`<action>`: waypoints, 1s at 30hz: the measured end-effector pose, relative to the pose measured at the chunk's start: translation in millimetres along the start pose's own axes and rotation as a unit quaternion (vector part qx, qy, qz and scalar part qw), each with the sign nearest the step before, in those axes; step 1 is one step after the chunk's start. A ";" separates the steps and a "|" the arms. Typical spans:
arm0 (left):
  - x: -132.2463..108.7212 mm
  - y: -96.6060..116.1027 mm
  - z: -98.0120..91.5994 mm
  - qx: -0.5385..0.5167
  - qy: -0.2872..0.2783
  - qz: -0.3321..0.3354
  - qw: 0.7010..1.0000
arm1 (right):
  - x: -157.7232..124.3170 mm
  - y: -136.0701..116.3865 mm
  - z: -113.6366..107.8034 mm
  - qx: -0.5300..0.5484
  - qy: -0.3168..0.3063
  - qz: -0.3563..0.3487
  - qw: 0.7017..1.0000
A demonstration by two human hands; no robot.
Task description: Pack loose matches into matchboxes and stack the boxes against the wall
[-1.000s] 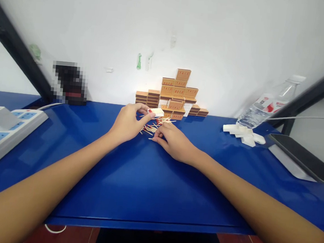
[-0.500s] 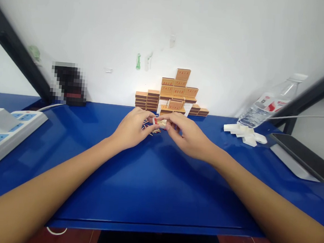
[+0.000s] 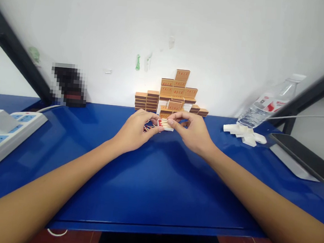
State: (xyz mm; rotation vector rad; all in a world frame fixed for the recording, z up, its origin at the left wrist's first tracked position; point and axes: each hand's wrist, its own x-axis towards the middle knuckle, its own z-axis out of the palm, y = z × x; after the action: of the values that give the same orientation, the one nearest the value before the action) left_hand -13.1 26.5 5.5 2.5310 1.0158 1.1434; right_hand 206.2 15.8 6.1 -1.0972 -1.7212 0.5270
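Observation:
Between thumb and fingers, my left hand [image 3: 135,131] grips the left end of a small white matchbox tray [image 3: 169,129]. Red-headed matches [image 3: 163,124] lie in the tray, their heads towards the left. My right hand [image 3: 193,133] pinches the pale stick ends of matches at the tray's right side; how many it holds is unclear. Loose matches [image 3: 148,128] lie on the blue table behind my left hand, which partly covers them. Right behind both hands, orange matchboxes [image 3: 178,91] are stacked against the wall.
At left lies a white power strip [image 3: 13,131] with plugs, near a pixelated dark object [image 3: 71,85]. To the right a water bottle [image 3: 268,102] leans by white paper pieces [image 3: 243,133] and a dark-topped device [image 3: 306,155]. The blue table [image 3: 156,189] has a front edge.
The tray has moved slightly right and turned, showing more of the matches inside. My right hand has shifted right, its thumb now over the match sticks.

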 end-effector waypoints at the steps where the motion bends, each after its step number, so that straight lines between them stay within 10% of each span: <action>1: 0.2 0.0 -0.2 -0.001 0.000 0.003 1.000 | -0.1 0.7 0.3 -0.010 0.001 -0.002 1.000; 17: 4.7 -4.1 -6.5 0.051 0.048 -0.054 0.996 | 5.1 20.6 -7.2 -0.185 -0.006 -0.069 0.980; 30: 3.8 -3.0 -4.0 0.071 0.041 -0.059 0.995 | 15.5 38.7 -4.1 -0.276 -0.109 0.082 0.951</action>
State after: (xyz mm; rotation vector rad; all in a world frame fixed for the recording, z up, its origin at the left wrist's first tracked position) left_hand -15.7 30.8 9.3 2.5092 1.2924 1.1909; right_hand 224.8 47.7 -13.6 -1.6389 -2.0478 0.2743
